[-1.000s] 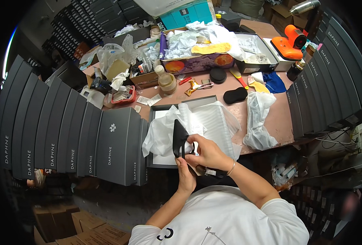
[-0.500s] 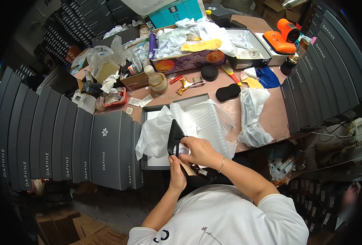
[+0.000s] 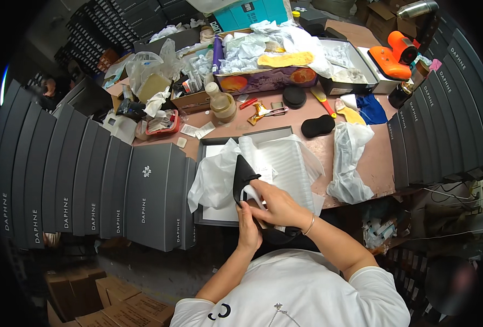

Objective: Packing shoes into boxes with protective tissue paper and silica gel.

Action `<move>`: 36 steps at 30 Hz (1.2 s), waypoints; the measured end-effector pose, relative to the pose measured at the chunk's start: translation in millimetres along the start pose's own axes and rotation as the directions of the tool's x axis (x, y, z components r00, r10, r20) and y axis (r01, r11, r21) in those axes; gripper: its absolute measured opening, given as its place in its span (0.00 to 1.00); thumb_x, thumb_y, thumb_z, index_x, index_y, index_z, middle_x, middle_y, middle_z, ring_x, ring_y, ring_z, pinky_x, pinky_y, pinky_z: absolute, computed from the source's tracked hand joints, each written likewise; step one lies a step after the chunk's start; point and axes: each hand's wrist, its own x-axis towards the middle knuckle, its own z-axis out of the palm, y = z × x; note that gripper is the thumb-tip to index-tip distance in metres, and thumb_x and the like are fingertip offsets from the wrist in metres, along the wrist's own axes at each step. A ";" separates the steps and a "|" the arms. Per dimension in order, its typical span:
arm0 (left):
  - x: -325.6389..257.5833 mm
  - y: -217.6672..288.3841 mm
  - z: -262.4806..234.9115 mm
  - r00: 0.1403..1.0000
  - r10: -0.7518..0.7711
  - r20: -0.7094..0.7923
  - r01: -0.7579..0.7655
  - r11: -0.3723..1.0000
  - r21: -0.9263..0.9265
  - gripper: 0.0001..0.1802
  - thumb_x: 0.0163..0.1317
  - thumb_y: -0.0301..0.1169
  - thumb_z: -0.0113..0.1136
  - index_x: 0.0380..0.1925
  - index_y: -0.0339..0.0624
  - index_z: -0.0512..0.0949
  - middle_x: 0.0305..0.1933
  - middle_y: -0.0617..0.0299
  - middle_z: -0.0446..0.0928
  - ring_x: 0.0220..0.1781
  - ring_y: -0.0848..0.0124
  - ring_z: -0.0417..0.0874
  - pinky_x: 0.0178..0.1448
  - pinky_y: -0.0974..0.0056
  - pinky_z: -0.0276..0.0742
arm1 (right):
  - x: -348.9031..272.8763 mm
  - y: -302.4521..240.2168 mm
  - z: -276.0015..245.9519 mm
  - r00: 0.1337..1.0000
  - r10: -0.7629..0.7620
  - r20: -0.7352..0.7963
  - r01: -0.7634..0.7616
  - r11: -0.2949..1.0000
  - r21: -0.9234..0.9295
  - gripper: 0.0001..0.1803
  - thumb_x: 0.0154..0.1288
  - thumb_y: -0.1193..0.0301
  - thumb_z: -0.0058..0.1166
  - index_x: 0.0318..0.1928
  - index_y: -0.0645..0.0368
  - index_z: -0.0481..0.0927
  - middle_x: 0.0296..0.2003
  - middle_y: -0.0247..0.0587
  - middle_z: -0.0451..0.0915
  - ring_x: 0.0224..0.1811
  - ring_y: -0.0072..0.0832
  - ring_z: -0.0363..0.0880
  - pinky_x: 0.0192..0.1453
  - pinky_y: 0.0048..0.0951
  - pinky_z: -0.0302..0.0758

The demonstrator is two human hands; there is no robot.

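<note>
A black pointed shoe (image 3: 243, 173) is held over the front of an open grey shoe box (image 3: 204, 219), toe pointing away from me. My left hand (image 3: 249, 228) grips the shoe from its left side, fingers closed round it. At the shoe's opening, my right hand (image 3: 280, 205) has its fingers bent over a bit of white stuffing (image 3: 251, 192); its fingertips are partly hidden. White tissue paper (image 3: 214, 173) spills over the box's left side, and ribbed white wrapping (image 3: 285, 166) covers its right part.
Dark grey shoe boxes stand in rows at left (image 3: 157, 199) and right (image 3: 424, 131). A white-wrapped bundle (image 3: 351, 161), a black oval pad (image 3: 318, 126), a glue bottle (image 3: 221, 104) and a round black tin (image 3: 294, 97) lie about the table. Behind is a paper-filled carton (image 3: 268, 80).
My right hand has closed in over the shoe's opening, and more white stuffing shows there. The strap and buckle near the heel are now covered. The whole view has shifted slightly.
</note>
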 end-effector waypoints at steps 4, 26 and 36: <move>5.0 -2.8 -15.3 0.996 -0.040 0.080 0.043 0.998 -0.046 0.38 0.70 0.62 0.31 0.58 0.39 0.67 0.52 0.55 0.74 0.55 0.66 0.75 0.61 0.62 0.69 | 1.8 2.2 -4.6 0.992 0.068 0.109 -0.081 0.990 0.116 0.33 0.53 0.57 0.65 0.54 0.64 0.72 0.45 0.56 0.77 0.44 0.50 0.78 0.48 0.39 0.75; -20.8 31.0 -26.7 0.954 -0.201 0.221 0.222 0.972 -0.075 0.37 0.71 0.62 0.31 0.64 0.42 0.61 0.60 0.58 0.68 0.61 0.67 0.70 0.62 0.61 0.67 | 12.4 10.5 29.9 0.905 -0.331 0.268 0.425 0.682 -0.595 0.05 0.56 0.68 0.52 0.28 0.55 0.75 0.26 0.34 0.75 0.29 0.29 0.78 0.34 0.30 0.69; -18.4 12.8 -23.5 0.963 -0.241 0.120 0.249 0.967 -0.055 0.34 0.70 0.63 0.30 0.50 0.44 0.69 0.36 0.60 0.72 0.34 0.69 0.75 0.39 0.62 0.75 | 1.5 17.2 19.9 0.921 -0.292 0.257 0.389 0.712 -0.585 0.04 0.55 0.69 0.53 0.28 0.55 0.75 0.24 0.35 0.76 0.26 0.31 0.80 0.31 0.33 0.73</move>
